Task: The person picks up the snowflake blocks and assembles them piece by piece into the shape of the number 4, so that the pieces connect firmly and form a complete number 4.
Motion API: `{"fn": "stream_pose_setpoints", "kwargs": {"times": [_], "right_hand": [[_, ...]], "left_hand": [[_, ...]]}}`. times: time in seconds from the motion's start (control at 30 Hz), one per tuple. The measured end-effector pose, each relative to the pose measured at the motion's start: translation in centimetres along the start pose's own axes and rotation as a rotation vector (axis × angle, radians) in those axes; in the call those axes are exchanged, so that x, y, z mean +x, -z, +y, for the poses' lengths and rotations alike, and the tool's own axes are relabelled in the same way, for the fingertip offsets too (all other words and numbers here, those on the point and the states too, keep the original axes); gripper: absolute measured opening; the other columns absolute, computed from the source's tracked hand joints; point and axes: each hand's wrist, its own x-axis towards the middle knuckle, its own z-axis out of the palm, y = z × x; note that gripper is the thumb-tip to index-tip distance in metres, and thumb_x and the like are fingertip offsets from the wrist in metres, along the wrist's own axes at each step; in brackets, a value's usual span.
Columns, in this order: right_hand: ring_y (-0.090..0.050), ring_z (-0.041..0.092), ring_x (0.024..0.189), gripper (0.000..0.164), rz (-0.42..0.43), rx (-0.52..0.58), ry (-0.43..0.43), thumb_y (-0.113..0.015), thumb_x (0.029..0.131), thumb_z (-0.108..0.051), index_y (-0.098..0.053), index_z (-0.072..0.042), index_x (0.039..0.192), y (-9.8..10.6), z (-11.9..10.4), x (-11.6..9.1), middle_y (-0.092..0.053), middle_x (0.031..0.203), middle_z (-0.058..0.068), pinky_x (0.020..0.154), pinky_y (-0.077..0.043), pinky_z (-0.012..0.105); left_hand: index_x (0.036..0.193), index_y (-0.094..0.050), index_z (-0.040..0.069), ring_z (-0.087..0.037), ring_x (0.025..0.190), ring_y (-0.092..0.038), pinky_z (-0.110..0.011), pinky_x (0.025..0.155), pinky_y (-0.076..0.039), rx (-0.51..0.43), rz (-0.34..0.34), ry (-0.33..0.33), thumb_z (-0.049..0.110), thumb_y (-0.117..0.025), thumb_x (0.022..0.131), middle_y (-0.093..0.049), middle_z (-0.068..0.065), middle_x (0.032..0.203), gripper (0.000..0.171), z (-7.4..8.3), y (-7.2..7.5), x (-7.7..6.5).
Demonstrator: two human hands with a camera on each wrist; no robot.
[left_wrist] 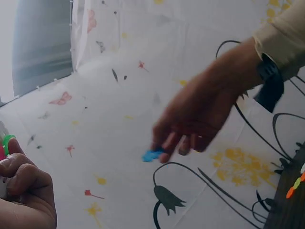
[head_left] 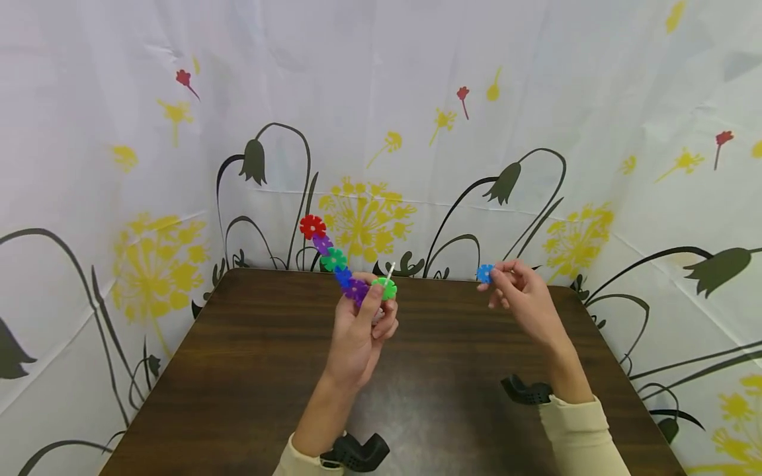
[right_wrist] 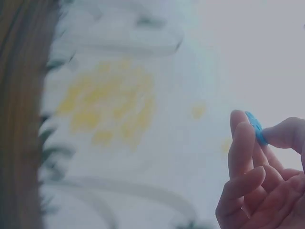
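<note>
My left hand (head_left: 360, 330) grips a chain of flower-shaped plastic discs above the table. From its far end come a red disc (head_left: 312, 227), a light purple disc (head_left: 323, 245), a green disc (head_left: 334, 260), a blue disc (head_left: 343, 276) and a darker purple disc (head_left: 356, 291). By the thumb sit a bright green disc (head_left: 386, 289) and a white disc (head_left: 390, 271) seen edge-on. Off to the right, my right hand (head_left: 520, 291) pinches a light blue disc (head_left: 485, 274) between thumb and fingers; the right wrist view shows this disc (right_wrist: 257, 129) nearly edge-on.
A dark wooden table (head_left: 238, 383) lies below both hands. Behind it hangs a white curtain (head_left: 381, 79) printed with flowers. At the right edge of the left wrist view, small orange and green pieces (left_wrist: 295, 184) appear against the table. Each wrist carries a black camera mount (head_left: 360, 453).
</note>
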Motion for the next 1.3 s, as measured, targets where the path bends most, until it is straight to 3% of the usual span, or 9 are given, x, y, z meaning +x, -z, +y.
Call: {"fn": "stream_pose_setpoints", "kwargs": {"times": [0.2, 0.37, 0.47, 0.63, 0.83, 1.07, 1.3], "right_hand": [[-0.065, 0.016, 0.058, 0.012, -0.006, 0.140, 0.219, -0.062, 0.109, -0.007, -0.060, 0.004, 0.112, -3.0, -6.0, -0.9, -0.078, 0.086, 0.003, 0.060, -0.057, 0.025], [-0.064, 0.016, 0.052, 0.009, 0.037, 0.201, 0.420, -0.063, 0.105, 0.004, -0.063, 0.010, 0.112, -5.0, -8.1, -2.2, -0.079, 0.086, 0.001, 0.053, -0.055, 0.026], [-0.065, 0.016, 0.052, 0.010, 0.061, 0.191, 0.491, -0.064, 0.104, 0.005, -0.064, 0.010, 0.113, -5.7, -8.8, -2.7, -0.079, 0.087, -0.001, 0.052, -0.055, 0.026], [-0.065, 0.017, 0.054, 0.012, 0.079, 0.173, 0.528, -0.066, 0.103, 0.004, -0.065, 0.009, 0.115, -6.0, -9.2, -2.9, -0.078, 0.088, 0.009, 0.052, -0.056, 0.027], [-0.064, 0.014, 0.058, 0.015, 0.113, 0.127, 0.555, -0.067, 0.101, 0.009, -0.068, 0.006, 0.115, -5.6, -9.0, -3.1, -0.078, 0.090, 0.002, 0.055, -0.057, 0.024], [-0.064, 0.013, 0.057, 0.014, 0.101, 0.157, 0.577, -0.066, 0.101, 0.010, -0.066, 0.008, 0.114, -5.7, -8.9, -3.5, -0.078, 0.091, -0.003, 0.055, -0.057, 0.025], [-0.064, 0.011, 0.059, 0.017, 0.125, 0.113, 0.577, -0.065, 0.102, 0.008, -0.062, 0.009, 0.119, -5.8, -9.2, -3.7, -0.074, 0.090, -0.004, 0.055, -0.057, 0.024]], "left_hand": [[0.108, -0.055, 0.019, -0.007, 0.055, -0.034, -0.023, 0.050, -0.027, 0.099, -0.030, -0.015, 0.010, -0.052, 0.112, -0.062, 0.004, 0.083, 0.010, -0.6, -0.5, 0.4], [0.107, -0.055, 0.010, -0.007, 0.056, -0.038, -0.020, 0.050, -0.032, 0.283, -0.035, -0.055, 0.009, -0.061, 0.109, -0.065, 0.001, 0.084, 0.006, -0.6, -0.9, 0.1], [0.108, -0.053, 0.004, -0.006, 0.057, -0.040, -0.019, 0.051, -0.033, 0.358, -0.046, -0.059, 0.007, -0.061, 0.108, -0.064, -0.003, 0.084, 0.008, -0.6, -1.4, 0.1], [0.110, -0.054, 0.001, -0.006, 0.063, -0.043, -0.018, 0.055, -0.036, 0.456, -0.068, -0.037, 0.007, -0.061, 0.108, -0.061, -0.012, 0.086, 0.009, -0.8, -1.9, 0.3], [0.112, -0.057, 0.006, -0.009, 0.065, -0.043, -0.021, 0.053, -0.036, 0.532, -0.123, -0.020, 0.011, -0.062, 0.109, -0.059, -0.004, 0.086, 0.008, -0.9, -2.1, 0.5], [0.113, -0.057, 0.007, -0.010, 0.064, -0.043, -0.022, 0.053, -0.036, 0.522, -0.178, -0.033, 0.010, -0.061, 0.109, -0.061, -0.005, 0.087, 0.006, -1.1, -2.2, 0.5], [0.109, -0.053, -0.001, -0.010, 0.062, -0.043, -0.022, 0.052, -0.038, 0.476, -0.209, -0.064, 0.008, -0.056, 0.111, -0.060, -0.006, 0.087, 0.010, -0.9, -3.0, 0.7]]}}
